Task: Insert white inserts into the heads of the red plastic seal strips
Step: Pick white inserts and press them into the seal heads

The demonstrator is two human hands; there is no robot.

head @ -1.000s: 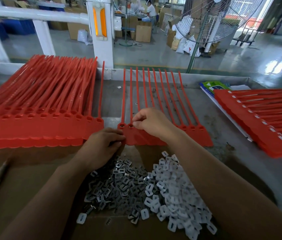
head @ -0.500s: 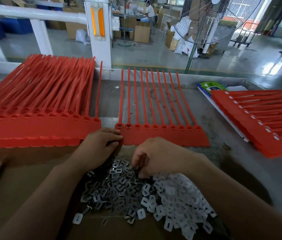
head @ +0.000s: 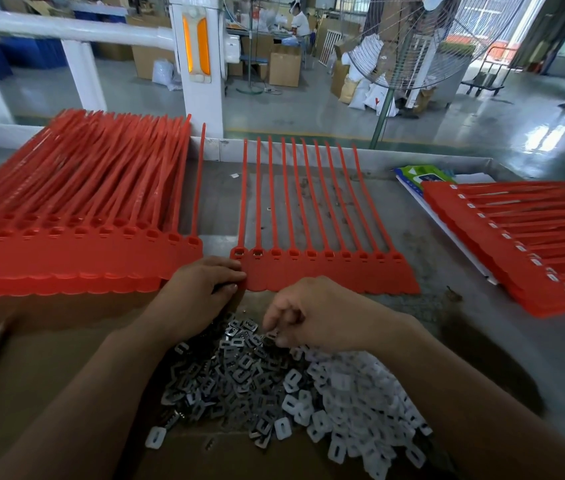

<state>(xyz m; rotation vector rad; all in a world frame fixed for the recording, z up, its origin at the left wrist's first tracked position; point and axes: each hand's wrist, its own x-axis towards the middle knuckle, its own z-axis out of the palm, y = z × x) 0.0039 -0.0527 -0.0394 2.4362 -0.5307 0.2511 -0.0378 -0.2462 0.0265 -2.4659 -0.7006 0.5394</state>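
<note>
Person shows only as two arms coming in from the bottom edge. Left hand (head: 201, 289) bare, right hand (head: 312, 313) bare. Left forearm (head: 101, 393) and right forearm (head: 447, 393) are uncovered right down to the frame edge. Nails are short and plain, and one thumbnail is visible on the left hand. Knuckle ridges are clear on the back of the right hand. The right forearm looks broader, being nearer the wide-angle lens. The right fingertips are slightly blurred.
</note>
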